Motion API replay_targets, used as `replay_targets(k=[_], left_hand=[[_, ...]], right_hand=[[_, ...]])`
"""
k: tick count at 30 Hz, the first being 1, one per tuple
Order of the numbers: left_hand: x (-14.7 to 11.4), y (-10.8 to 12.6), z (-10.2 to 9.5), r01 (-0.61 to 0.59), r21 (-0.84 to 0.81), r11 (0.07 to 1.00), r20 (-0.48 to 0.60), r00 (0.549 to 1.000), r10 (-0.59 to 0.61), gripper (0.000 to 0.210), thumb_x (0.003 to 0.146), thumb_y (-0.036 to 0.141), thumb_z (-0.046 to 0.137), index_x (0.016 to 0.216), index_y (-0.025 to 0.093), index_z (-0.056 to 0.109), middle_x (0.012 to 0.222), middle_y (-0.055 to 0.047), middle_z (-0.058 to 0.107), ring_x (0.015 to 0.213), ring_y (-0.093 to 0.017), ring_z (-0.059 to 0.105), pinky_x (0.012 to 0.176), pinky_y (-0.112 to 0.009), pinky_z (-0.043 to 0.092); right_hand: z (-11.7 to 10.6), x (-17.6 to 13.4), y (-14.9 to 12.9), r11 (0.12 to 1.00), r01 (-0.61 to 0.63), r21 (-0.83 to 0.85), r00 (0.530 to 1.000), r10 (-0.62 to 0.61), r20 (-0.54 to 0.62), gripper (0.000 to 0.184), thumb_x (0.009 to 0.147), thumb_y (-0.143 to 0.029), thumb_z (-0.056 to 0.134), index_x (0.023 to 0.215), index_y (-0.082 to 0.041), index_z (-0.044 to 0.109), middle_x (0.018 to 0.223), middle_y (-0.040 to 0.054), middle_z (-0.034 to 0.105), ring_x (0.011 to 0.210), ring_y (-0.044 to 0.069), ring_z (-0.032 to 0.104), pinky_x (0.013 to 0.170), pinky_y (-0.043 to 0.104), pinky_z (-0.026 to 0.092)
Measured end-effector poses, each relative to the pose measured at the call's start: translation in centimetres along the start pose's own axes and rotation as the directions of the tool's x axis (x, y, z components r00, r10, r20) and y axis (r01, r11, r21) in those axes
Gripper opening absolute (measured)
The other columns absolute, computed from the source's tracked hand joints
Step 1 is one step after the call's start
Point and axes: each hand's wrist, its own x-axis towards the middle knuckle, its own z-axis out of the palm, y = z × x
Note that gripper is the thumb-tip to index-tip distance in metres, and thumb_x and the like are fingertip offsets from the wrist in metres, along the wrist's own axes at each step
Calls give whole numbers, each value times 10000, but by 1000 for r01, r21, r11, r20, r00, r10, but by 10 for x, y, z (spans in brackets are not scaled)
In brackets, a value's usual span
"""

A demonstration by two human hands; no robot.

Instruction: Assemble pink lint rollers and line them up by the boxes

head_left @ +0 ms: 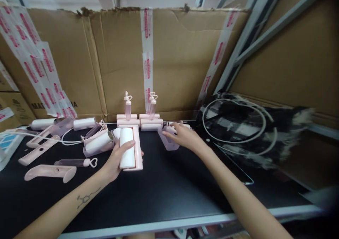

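Note:
My left hand [116,159] is closed around a pale pink lint roller [129,149] with a white paper roll, held upright above the black table. My right hand [184,135] reaches to the back of the table, its thumb and fingers at the upper edge of a translucent purple cover [171,143]. The fingers seem closed on that edge, though their far side is hidden. Just behind and left of it stand two assembled lint rollers [152,122], [128,118], with clear handles and heart-shaped loops pointing up.
On the left lie loose pink handle pieces [50,172], a clear handle with a heart loop [76,162], and white paper rolls [84,123], [99,142] among covers. A white cable crosses there. Cardboard [172,65] walls off the back. Coiled white tubing [234,120] lies on dark plastic at right.

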Motion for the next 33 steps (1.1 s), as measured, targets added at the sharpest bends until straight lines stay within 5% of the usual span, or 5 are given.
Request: replay_targets(k=[7, 14, 19, 26, 33], left_hand=[[-3, -4, 4, -61, 85, 995, 33, 998, 58, 605, 719, 349, 704, 1211, 206, 382, 964, -106, 682, 657, -229, 691, 582, -354, 573], [-1, -7, 9, -36, 5, 999, -85, 996, 36, 556, 750, 316, 684, 1219, 186, 416, 892, -82, 690, 819, -248, 690, 708, -355, 571], [-2, 5, 10, 18, -309, 951, 21, 1000, -12, 436, 852, 388, 501, 1200, 125, 481, 1001, -144, 686, 898, -287, 679, 829, -447, 539], [-3, 3, 11, -82, -376, 923, -139, 990, 32, 373, 814, 353, 629, 1141, 199, 539, 963, -74, 677, 987, -269, 648, 912, -497, 497], [0, -2, 14, -162, -420, 893, -132, 984, 117, 504, 858, 584, 417, 1073, 173, 612, 924, -55, 696, 912, -216, 635, 819, -306, 501]], right_hand=[[13, -13, -27, 927, 196, 320, 969, -233, 82, 647, 711, -459, 681, 1254, -163, 491, 1116, 106, 624, 960, 221, 620, 800, 307, 477], [28, -16, -39, 725, -110, 680, 974, -58, 219, 253, 627, -336, 742, 755, -165, 607, 687, 37, 662, 658, 191, 623, 630, 295, 481], [25, -13, -47, 584, -134, 800, 978, -54, 203, 286, 768, -206, 571, 1048, -155, 544, 773, 47, 703, 705, 167, 663, 644, 287, 527], [13, -20, -62, 491, 148, 858, 972, 89, -219, 364, 779, -358, 600, 1093, -174, 601, 1184, 106, 611, 1124, 256, 557, 991, 440, 414], [21, -69, -94, 512, 404, 758, 909, -322, -266, 547, 856, -352, 536, 1365, -247, 368, 1474, 94, 330, 1353, 255, 313, 1102, 435, 272]])
